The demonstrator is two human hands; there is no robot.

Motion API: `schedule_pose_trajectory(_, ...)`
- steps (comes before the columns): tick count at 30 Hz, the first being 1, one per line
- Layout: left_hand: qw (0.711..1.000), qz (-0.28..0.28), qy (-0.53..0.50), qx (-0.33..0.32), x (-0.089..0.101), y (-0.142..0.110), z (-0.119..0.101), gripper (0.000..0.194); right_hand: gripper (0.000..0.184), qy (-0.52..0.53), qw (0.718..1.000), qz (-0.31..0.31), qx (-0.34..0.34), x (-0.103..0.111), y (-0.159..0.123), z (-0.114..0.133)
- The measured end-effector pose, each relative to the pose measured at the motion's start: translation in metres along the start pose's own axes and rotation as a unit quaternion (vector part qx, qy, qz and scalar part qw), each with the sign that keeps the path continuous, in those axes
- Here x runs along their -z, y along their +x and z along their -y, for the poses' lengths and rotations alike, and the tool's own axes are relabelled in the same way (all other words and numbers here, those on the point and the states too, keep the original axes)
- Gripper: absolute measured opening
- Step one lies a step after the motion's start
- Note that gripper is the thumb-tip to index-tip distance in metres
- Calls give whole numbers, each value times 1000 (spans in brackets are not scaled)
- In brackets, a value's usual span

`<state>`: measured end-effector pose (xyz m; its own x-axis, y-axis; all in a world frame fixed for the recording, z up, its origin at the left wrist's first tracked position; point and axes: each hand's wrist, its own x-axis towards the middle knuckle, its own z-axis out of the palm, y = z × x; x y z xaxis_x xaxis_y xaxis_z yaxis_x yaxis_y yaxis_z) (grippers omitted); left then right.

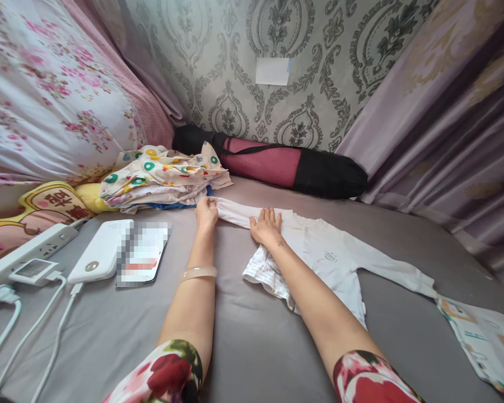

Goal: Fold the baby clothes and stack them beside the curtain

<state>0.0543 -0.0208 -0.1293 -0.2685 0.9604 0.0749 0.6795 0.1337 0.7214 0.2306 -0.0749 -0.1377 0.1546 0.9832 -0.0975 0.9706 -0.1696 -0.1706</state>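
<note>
A small white long-sleeved shirt [331, 254] lies spread on the grey sheet, its collar toward the wall and one sleeve stretched to each side. At the cuff of its left-hand sleeve, my left hand [207, 212] is closed, gripping the fabric end. My right hand [267, 226] rests flat near that sleeve's shoulder, fingers extended and pressing on the cloth. The lower hem on the left is rumpled and shows a printed pattern. My right forearm hides part of the shirt's front.
A pile of patterned clothes [163, 170] sits beyond my left hand. Behind it lies a black and pink tube bag [260, 162]. At left are a white power bank [103, 252], a phone [145, 254], a power strip [29, 254] and cables. A printed cloth [483, 341] lies at right.
</note>
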Motion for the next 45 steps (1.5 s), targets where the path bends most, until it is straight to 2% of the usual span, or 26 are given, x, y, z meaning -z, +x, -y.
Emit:
schedule_pose_trajectory(3, 999, -28, -22, 16, 1, -2, -1, 41, 75, 2, 1000, 5, 5, -1, 3, 16)
schedule_pose_trajectory(10, 999, -34, -22, 12, 0, 0, 0, 40, 71, 34, 998, 29, 48, -3, 8, 52)
schedule_pose_trajectory(15, 999, -31, 5, 11, 1, 0, -2, 39, 63, 44, 997, 18, 67, -7, 11, 64)
schedule_pose_trajectory(19, 999, -39, 30, 7, 5, -10, -9, 42, 61, 69, 994, 23, 79, -4, 17, 63)
schedule_pose_trajectory(23, 995, -80, 64, 3, 5, -20, -21, 46, 63, 188, 972, 74, 119, 12, 23, 43)
schedule_pose_trajectory(26, 995, -57, 67, -37, -1, -24, -35, 43, 62, 252, 960, 25, 120, 28, 12, 10)
schedule_pose_trajectory(30, 983, 33, 69, -168, -20, -36, -59, 36, 62, 220, 973, -39, 62, 43, -23, -55)
schedule_pose_trajectory(33, 948, 132, 75, -280, -36, -57, -79, 32, 59, 160, 985, -55, -26, 49, -48, -108)
schedule_pose_trajectory(36, 911, 231, 119, -320, -44, -84, -95, 32, 58, 113, 987, -62, -92, 49, -64, -145)
schedule_pose_trajectory(39, 889, 275, 202, -304, -45, -106, -103, 35, 61, 86, 991, -33, -98, 39, -70, -153)
schedule_pose_trajectory(42, 887, 270, 254, -275, -45, -117, -106, 36, 69, 63, 995, -21, -79, 24, -68, -138)
schedule_pose_trajectory(45, 898, 250, 253, -258, -48, -117, -103, 35, 74, 43, 997, -36, -56, 12, -61, -118)
